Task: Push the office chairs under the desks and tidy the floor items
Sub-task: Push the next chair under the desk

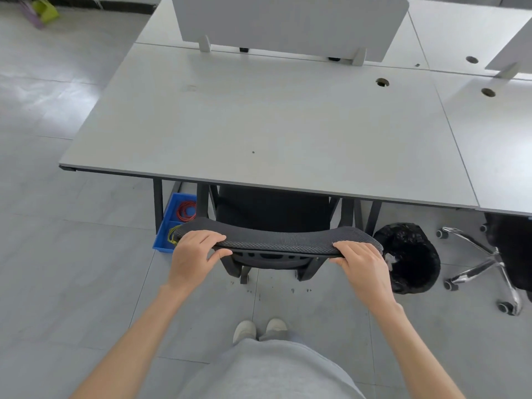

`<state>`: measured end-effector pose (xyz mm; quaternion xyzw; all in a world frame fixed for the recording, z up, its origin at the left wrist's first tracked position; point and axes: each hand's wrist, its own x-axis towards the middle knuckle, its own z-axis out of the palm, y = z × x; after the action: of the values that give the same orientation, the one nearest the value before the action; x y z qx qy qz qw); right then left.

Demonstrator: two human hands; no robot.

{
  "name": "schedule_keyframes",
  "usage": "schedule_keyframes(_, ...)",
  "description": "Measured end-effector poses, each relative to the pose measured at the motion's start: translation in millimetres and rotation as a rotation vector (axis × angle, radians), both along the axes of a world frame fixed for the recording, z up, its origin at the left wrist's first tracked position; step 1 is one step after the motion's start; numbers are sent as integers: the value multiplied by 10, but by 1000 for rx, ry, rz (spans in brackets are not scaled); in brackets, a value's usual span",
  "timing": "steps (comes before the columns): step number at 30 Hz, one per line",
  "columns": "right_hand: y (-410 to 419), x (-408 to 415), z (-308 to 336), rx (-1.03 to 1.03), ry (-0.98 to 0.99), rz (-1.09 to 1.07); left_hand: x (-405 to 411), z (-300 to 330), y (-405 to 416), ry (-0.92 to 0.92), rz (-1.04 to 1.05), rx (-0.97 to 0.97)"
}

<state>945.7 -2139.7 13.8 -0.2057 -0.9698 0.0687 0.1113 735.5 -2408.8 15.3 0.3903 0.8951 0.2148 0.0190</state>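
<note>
Your chair [273,240] stands in front of you, its seat under the bench [259,125]. A bin [169,226] sits on the floor to its left, a bag [408,254] to its right. A second chair [489,263] stands further right.

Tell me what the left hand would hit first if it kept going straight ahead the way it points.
The left hand grips the chair back and points toward the desk. Going straight on, it would likely meet the desk's front edge first, though depth is hard to judge.

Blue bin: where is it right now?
Head view, lower left of centre: the blue bin sits on the floor at the desk's left legs, just left of the chair back and beyond the left hand.
</note>
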Motion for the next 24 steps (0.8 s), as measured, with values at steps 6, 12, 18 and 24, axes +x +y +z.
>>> schedule_keyframes(6,-224,-2,15,-10,18,-34,-73,-17,-132,-47,6,-12)
schedule_keyframes(12,-239,-28,10,-61,3,-47,-153,-25,-124,-24,1,12)
schedule_keyframes(18,-232,-20,9,-64,2,-58,-141,-59,-119,-22,-6,25)
schedule_keyframes(24,-219,-8,9,-88,3,-64,-118,-78,-116,-16,9,35)
